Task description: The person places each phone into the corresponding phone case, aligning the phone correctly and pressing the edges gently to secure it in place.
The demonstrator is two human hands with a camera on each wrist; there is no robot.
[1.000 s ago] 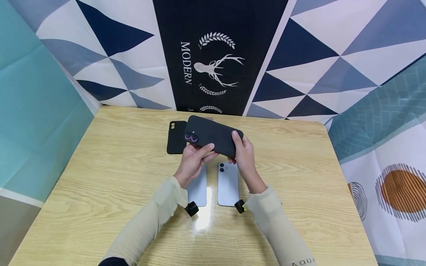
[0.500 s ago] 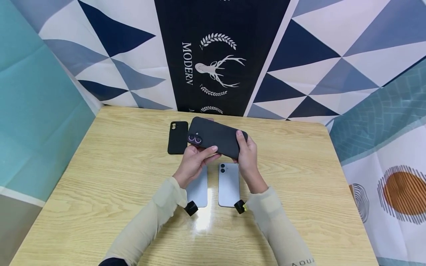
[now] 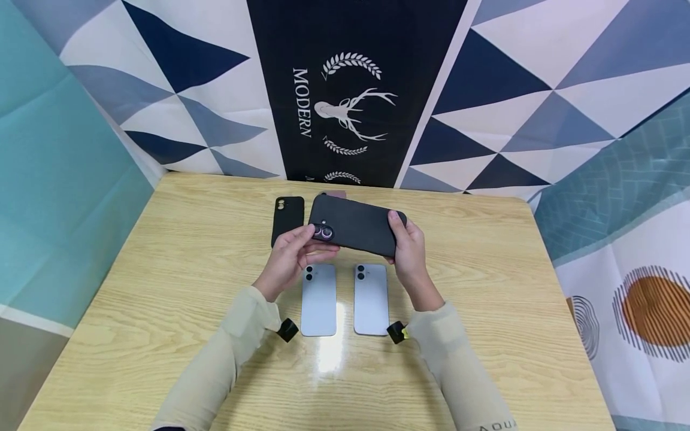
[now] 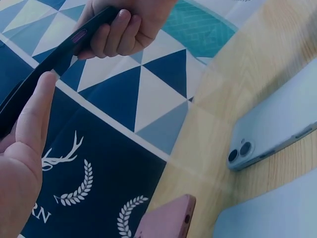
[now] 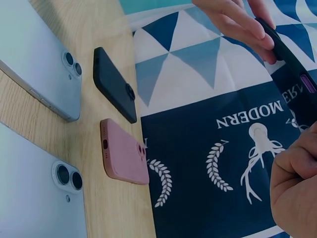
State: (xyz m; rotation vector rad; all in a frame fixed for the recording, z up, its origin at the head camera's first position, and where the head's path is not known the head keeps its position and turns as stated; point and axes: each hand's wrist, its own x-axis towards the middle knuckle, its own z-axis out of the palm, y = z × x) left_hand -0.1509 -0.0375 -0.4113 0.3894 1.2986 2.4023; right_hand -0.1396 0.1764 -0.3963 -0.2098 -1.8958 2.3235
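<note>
A phone in a black case (image 3: 358, 226) is held above the table, its camera end to the left and its back toward the head camera. My right hand (image 3: 411, 254) grips the right end, thumb on the back and fingers curled beneath. At the camera corner, my left hand (image 3: 291, 254) pinches the lower edge, its thumb beside the lenses. A purple side button shows on the edge in the left wrist view. Under the hands, two pale blue phones (image 3: 319, 305) lie side by side, camera backs up.
Behind the left hand lies a black phone case (image 3: 287, 216). A pink case (image 5: 124, 153) lies near the table's back edge, partly hidden in the head view. Patterned cloth hangs behind the wooden table (image 3: 463, 335).
My left hand has slid left from the phone's lower edge to its camera corner, uncovering the left pale blue phone. The held phone has shifted slightly right; the right hand keeps its grip.
</note>
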